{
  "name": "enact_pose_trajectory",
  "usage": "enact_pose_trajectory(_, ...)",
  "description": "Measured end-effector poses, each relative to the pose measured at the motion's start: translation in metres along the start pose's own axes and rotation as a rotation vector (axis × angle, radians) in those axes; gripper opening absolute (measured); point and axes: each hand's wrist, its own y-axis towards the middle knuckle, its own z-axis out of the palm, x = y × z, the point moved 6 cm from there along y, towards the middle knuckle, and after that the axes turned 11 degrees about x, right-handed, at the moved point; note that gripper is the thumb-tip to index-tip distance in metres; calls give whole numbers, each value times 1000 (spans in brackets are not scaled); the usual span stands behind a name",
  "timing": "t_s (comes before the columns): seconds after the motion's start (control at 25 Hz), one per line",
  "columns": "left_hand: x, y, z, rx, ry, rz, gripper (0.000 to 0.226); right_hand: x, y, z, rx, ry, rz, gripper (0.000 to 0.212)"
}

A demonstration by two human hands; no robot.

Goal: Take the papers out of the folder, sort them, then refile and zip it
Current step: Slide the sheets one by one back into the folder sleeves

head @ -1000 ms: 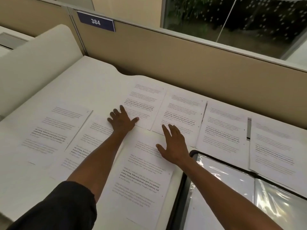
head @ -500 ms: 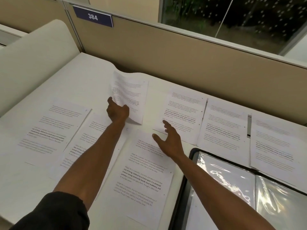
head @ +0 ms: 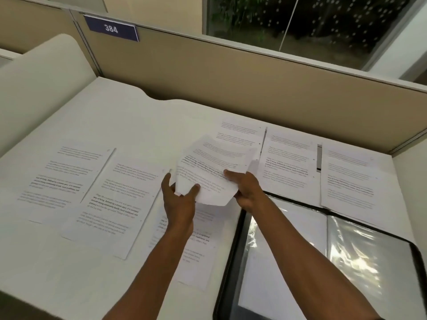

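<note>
Left hand (head: 179, 202) and right hand (head: 246, 189) fingers pinching a lifted sheet (head: 211, 172) above the desk (head: 138, 121) middle, long axis toward the far edge, open folder (head: 231, 250) at the near right corner

A printed sheet (head: 212, 172) is lifted off the desk, curled, gripped at its near edge. More printed sheets (head: 288, 167) lie flat in a row. The black zip folder (head: 233, 250) lies open, its clear sleeves (head: 360, 250) showing.

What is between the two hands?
In the head view, one printed sheet spans the gap. The left hand grips its near left corner and the right hand holds its right edge, lifting it off the desk.
</note>
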Motion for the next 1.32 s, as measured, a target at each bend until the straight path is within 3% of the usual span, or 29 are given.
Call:
enact_pose_trajectory(0.32, 62, -103, 6, 107, 197, -141, 75, -28, -140, -99, -44, -54, -63, 41)
enact_pose_trajectory(0.52, 91, -159, 50, 295, 267, -163, 47, -48, -224, -167, -118, -11, -83, 42)
enact_pose_trajectory(0.8, 135, -279, 86, 426, 414, -109, 38, -75, -332, -253, -217, 101, -109, 23)
enact_pose_trajectory(1.04, 178, -339, 82, 466, 466, -160, 34, -103, -400, -304, -251, 93, -87, 24)
enact_pose_trajectory(1.24, 191, -371, 93, 775, 638, -285, 27, -113, -419, -346, -370, 4, -57, 21)
enact_pose_trajectory(1.32, 194, -371, 94, 814, 769, -281, 26, -115, -419, -361, -416, -93, -47, 21)
